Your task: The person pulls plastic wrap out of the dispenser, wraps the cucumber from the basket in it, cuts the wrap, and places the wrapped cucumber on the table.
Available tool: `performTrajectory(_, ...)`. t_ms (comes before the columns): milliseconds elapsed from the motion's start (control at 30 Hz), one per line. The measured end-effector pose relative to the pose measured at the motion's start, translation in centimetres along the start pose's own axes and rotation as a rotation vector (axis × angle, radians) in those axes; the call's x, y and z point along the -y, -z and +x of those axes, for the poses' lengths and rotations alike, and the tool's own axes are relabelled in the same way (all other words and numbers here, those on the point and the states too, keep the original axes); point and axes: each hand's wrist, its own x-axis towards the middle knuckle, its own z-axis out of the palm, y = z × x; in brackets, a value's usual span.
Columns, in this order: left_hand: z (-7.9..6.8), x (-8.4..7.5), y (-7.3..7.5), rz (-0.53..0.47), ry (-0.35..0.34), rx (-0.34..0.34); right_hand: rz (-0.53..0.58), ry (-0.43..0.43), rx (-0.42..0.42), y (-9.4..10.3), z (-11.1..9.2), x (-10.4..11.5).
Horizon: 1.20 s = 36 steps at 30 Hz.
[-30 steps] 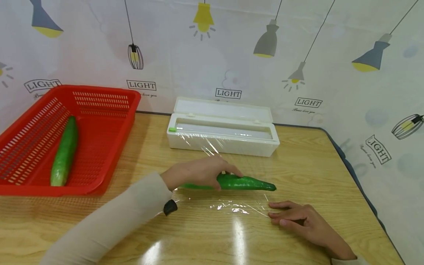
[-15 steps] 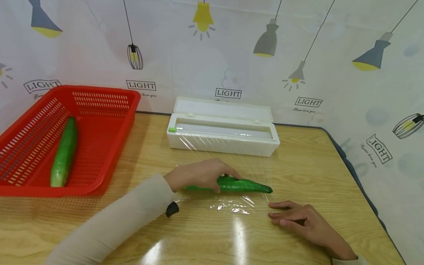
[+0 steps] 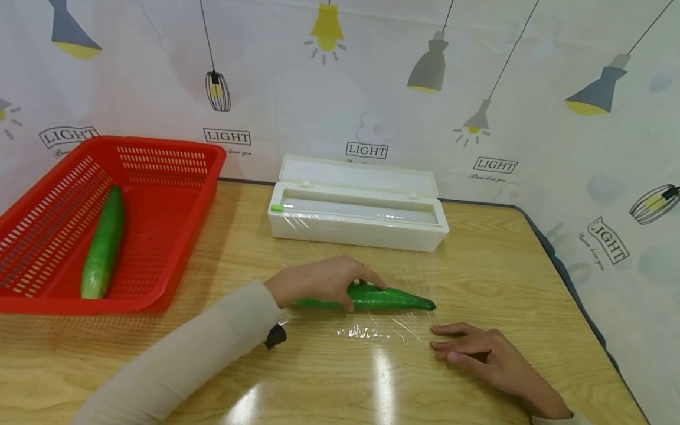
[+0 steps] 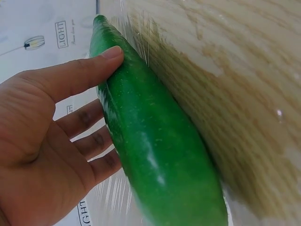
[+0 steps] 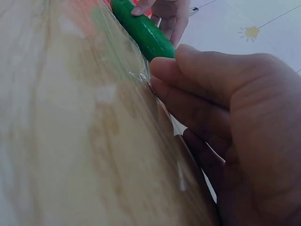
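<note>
Held cucumber (image 3: 395, 298): lies sideways on the clear wrap (image 3: 366, 332), in the middle of the table (image 3: 531, 283); thin dark tip to the right, other end partly behind the left grip (image 3: 326, 280).
Left grip: pinches the held cucumber from above, thumb on the near side, other fingers round the far side; in the left wrist view, shows the thumb tip flat on the green skin.
Right grip (image 3: 480, 357): rests low on the table, fingers mostly straight and spread a little; tips touch the edge of the clear wrap, near the dark cucumber tip.
Clear wrap: runs from the white box (image 3: 278, 229) down over the table to the right grip; shines in small wrinkles in front of the held cucumber.
White box: stands at the back of the table; has a long roll (image 3: 345, 209) inside, a lid (image 3: 361, 176) tipped back, and a little green piece (image 3: 277, 208) at the left corner.
Red basket (image 3: 69, 305): sits on the left, full of little holes in the sides.
Other cucumber (image 3: 104, 242): lies inside the red basket, pale end toward the person.
Left sleeve (image 3: 196, 348): pale and long, with a small black thing (image 3: 275, 336) by the cuff.
Back wall (image 3: 297, 88): white, with lamp pictures and the word LIGHT.
</note>
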Motion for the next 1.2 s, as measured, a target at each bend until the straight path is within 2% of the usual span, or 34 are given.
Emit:
performTrajectory(267, -0.3, 0.4, -0.1, 0.018, -0.04, -0.026, 0.007, -0.017, -0.021, -0.3, -0.1, 0.0)
performTrajectory(433, -0.7, 0.9, -0.2, 0.01, -0.056, -0.06, -0.044, 0.006, -0.051, -0.4, 0.7, 1.2)
performTrajectory(567, -1.6, 1.5, -0.1, 0.03, -0.083, -0.105, -0.102, 0.025, -0.076, -0.7, 1.1, 1.9)
performTrajectory(700, -3.2, 2.1, -0.2, 0.05, -0.071, -0.165, -0.132, 0.037, -0.1, -1.0, 1.4, 2.2)
performTrajectory(800, -4.7, 2.5, -0.3, 0.048, -0.048, -0.24, -0.15, 0.061, -0.13, -1.3, 1.5, 2.3)
performTrajectory(967, -8.2, 2.9, -0.5, 0.043, -0.034, -0.381, -0.197, 0.108, -0.171, -1.6, 1.4, 1.3)
performTrajectory(1033, -9.7, 3.2, -0.7, 0.021, -0.016, -0.417, -0.217, 0.117, -0.181, -1.6, 1.4, 1.0)
performTrajectory(1100, -11.0, 3.5, -1.2, 0.007, 0.0, -0.434, -0.224, 0.125, -0.191, -1.6, 1.3, 0.8)
performTrajectory(1200, -12.3, 3.8, -2.0, -0.038, 0.03, -0.4, -0.223, 0.136, -0.204, -1.5, 1.5, 1.1)
